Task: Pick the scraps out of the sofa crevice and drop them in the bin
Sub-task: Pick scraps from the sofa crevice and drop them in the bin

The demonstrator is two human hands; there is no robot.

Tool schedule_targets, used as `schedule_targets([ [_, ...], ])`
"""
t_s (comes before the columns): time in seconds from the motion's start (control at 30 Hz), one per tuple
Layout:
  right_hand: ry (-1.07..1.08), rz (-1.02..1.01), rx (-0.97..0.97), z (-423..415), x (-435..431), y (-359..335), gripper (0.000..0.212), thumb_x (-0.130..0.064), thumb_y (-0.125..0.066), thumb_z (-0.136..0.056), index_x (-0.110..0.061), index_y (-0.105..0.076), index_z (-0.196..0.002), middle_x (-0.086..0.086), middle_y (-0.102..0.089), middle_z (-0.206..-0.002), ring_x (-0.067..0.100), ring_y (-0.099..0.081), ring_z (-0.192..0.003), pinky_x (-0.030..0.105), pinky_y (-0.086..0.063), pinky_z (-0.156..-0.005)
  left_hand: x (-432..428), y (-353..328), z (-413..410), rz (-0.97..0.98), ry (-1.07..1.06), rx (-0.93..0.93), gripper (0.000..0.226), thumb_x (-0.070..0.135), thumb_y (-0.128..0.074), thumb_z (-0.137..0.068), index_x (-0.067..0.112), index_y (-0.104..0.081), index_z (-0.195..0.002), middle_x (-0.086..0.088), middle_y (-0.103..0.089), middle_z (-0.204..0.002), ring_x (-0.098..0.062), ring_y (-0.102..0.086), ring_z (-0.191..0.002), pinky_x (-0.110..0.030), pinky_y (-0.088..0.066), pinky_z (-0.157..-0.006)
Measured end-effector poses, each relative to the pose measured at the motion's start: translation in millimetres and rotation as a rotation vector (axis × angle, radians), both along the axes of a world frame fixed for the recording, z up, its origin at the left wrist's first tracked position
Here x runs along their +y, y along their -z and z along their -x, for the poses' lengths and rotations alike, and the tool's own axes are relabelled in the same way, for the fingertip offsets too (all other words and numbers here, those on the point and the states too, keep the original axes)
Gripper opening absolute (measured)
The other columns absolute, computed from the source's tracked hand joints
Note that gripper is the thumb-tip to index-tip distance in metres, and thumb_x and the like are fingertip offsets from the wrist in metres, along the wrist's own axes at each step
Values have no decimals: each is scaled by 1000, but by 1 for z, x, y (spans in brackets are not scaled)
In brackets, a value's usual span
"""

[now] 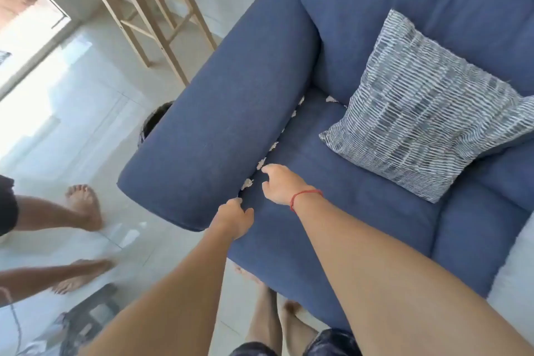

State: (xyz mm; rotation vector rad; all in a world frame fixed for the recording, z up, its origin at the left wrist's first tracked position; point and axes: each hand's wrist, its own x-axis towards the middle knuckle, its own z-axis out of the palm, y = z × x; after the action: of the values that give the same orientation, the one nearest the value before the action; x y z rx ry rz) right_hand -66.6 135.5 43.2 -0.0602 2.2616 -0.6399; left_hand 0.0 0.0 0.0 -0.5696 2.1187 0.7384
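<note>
A blue sofa [346, 211] fills the right of the head view. Several pale paper scraps [247, 183] stick out of the crevice between the armrest [219, 124] and the seat cushion, running from near the front up to the back corner [331, 99]. My left hand [235, 218] is at the front end of the crevice, fingers curled with a small pale bit at its fingertips; whether it grips the bit is unclear. My right hand [281, 185], with a red string on the wrist, hovers over the seat beside a scrap [261, 164], fingers apart. A dark bin [153, 121] peeks out behind the armrest.
A striped grey-and-white cushion [427, 104] leans on the seat at right. Another person's bare legs and feet [83, 208] stand on the pale tiled floor at left. A wooden shelf frame [150, 9] stands behind the sofa arm. My own feet are below the sofa's front edge.
</note>
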Motion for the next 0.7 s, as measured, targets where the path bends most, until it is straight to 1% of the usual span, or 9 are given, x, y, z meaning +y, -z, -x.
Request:
schedule_targets([
  [0.07, -52, -28, -20, 3, -10, 22, 39, -8, -42, -95, -8, -50, -134, 9, -47, -144, 33, -48, -130, 41, -42, -106, -4, 19, -2, -25, -30, -31, 58, 33, -45, -96, 15, -31, -149, -8, -46, -144, -31, -49, -125, -39, -43, -102],
  [0.17, -123, -48, -46, 4, -19, 59, 44, -6, -42, -95, -12, -47, -138, 6, -45, -146, 31, -49, -129, 41, -44, -104, -9, 48, -6, -50, -46, -63, 62, 34, -46, -97, 21, -23, -152, -4, -38, -152, -31, -40, -136, -43, -37, -111],
  [0.23, -147, -35, -50, 3, -24, 81, 49, -5, -42, -95, -19, -44, -142, 2, -44, -148, 29, -50, -129, 39, -46, -101, -13, 68, -8, -46, -87, -61, 62, 36, -47, -96, 27, -22, -152, -3, -38, -151, -31, -39, -136, -45, -36, -111],
  [0.3, -184, -12, -57, 0, -30, 96, 55, 1, -42, -93, -24, -44, -142, -1, -42, -149, 28, -50, -129, 39, -47, -100, -16, 83, -8, -49, -114, -45, 61, 34, -48, -95, 31, -23, -151, 0, -36, -153, -30, -36, -138, -44, -34, -113],
  [0.4, -243, -11, -71, -3, -37, 118, 63, 7, -42, -89, -26, -45, -143, -1, -36, -152, 30, -44, -131, 43, -47, -101, -17, 102, -6, -61, -105, -21, 58, 29, -48, -97, 30, -26, -151, 3, -31, -156, -25, -31, -142, -40, -27, -118],
  [0.53, -364, -102, -26, 5, -41, 140, 65, 5, -43, -88, -30, -44, -144, -2, -22, -159, 31, -33, -133, 45, -43, -103, -19, 120, 0, -61, -113, -46, 57, 28, -48, -98, 28, -27, -151, 6, -24, -159, -20, -26, -145, -35, -23, -120],
  [0.57, -391, -112, -15, 9, -42, 144, 65, 5, -43, -88, -30, -44, -143, -2, -24, -159, 31, -32, -132, 45, -43, -102, -19, 123, 0, -63, -111, -54, 57, 28, -48, -98, 30, -26, -151, 7, -23, -159, -19, -26, -145, -35, -23, -120],
  [0.63, -428, -122, -2, 14, -45, 149, 61, 3, -43, -89, -27, -47, -141, -2, -34, -153, 31, -34, -129, 42, -44, -99, -19, 128, 4, -64, -82, -55, 59, 29, -48, -97, 32, -25, -151, 8, -23, -159, -20, -25, -145, -36, -24, -120],
  [0.7, -438, -122, 3, 18, -49, 155, 57, 2, -43, -89, -25, -50, -139, -2, -44, -145, 30, -36, -125, 39, -44, -94, -20, 132, 10, -62, -46, -76, 60, 29, -49, -96, 30, -25, -151, 7, -24, -158, -21, -26, -145, -38, -25, -119],
])
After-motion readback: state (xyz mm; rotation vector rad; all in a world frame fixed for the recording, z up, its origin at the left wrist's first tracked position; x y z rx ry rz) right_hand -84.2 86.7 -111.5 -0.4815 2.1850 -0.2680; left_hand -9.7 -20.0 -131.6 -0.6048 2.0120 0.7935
